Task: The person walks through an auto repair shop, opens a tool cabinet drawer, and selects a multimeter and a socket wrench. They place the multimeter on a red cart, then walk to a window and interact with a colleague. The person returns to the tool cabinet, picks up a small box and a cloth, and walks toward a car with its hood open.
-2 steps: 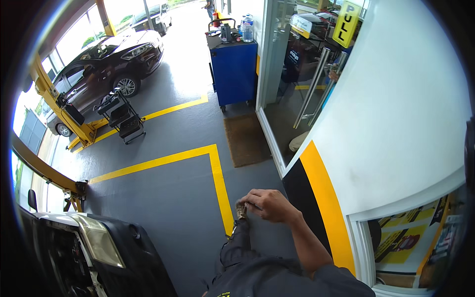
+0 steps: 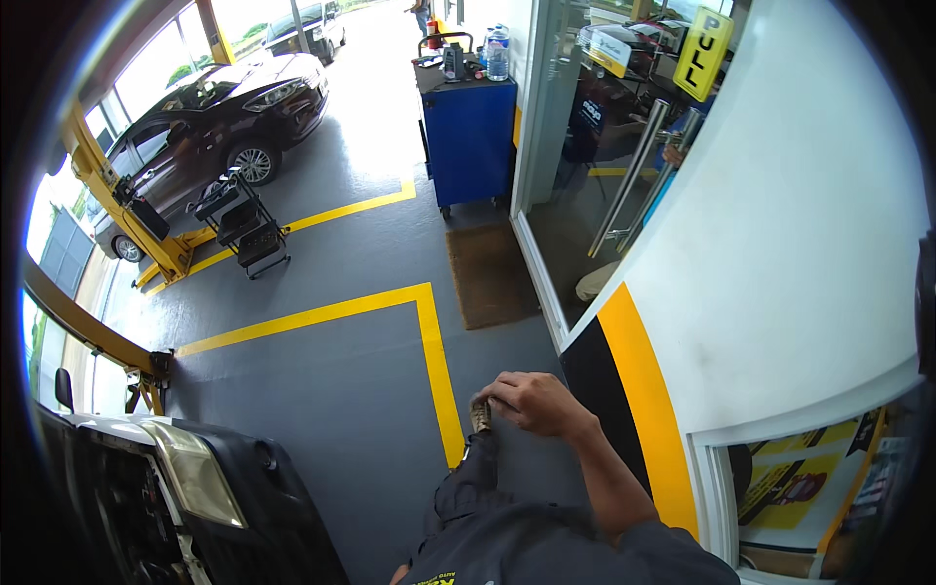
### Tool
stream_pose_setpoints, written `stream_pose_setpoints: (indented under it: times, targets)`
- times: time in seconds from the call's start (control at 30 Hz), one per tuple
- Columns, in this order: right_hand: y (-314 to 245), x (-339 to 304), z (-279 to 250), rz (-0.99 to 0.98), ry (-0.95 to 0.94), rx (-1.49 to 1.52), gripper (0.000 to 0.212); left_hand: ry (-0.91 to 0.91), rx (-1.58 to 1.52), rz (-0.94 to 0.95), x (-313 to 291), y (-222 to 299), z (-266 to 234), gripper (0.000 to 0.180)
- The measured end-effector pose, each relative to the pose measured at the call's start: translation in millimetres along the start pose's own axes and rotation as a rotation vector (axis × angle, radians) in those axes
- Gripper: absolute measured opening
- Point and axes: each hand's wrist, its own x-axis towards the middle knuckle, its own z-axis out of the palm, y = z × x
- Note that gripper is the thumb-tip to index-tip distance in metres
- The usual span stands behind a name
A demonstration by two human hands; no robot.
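Observation:
My right hand (image 2: 534, 402) hangs in front of my body, above the grey floor, with its fingers bent and drawn together. Whatever they may hold is hidden. Beneath its fingertips shows my boot (image 2: 481, 414), beside the yellow floor line (image 2: 444, 390). Of my left arm, only a small patch of skin, perhaps the left hand (image 2: 400, 574), appears at the lower edge; no fingers can be made out. Right of my right hand runs the white wall (image 2: 780, 244) with its black and yellow band (image 2: 643, 390).
Ahead stands a blue tool cabinet (image 2: 472, 146), near a brown doormat (image 2: 492, 278) and a glass door (image 2: 585, 175). A person's hand (image 2: 673, 154) shows behind the door. A black tool cart (image 2: 244, 229), yellow lift post (image 2: 127, 200) and dark car (image 2: 214, 122) are left; a vehicle's headlight (image 2: 200, 473) is nearer.
The view has shifted slightly, so the cabinet and door sit a little farther right. A patch of skin has appeared at the lower edge. My right hand keeps its bent-finger pose.

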Motion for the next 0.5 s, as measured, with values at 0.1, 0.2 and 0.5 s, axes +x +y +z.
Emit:
stream_pose_setpoints:
  times: [0.1, 0.2, 0.5]
  targets:
    - [39.4, 50.4, -8.4, 0.08, -0.257, -0.111, 0.03, 0.107, -0.254, -0.053, 76.6, 31.2, -44.4, 0.033]
    - [86.2, 91.5, -33.9, 0.208, -0.409, -0.067, 0.034, 0.196, -0.59, -0.223, 196.0, 108.7, -110.7, 0.032]
    - [216.4, 218.8, -88.3, 0.738, -0.288, -0.016, 0.036, 0.226, -0.253, 0.512, 399.5, 535.0, -370.5, 0.041]
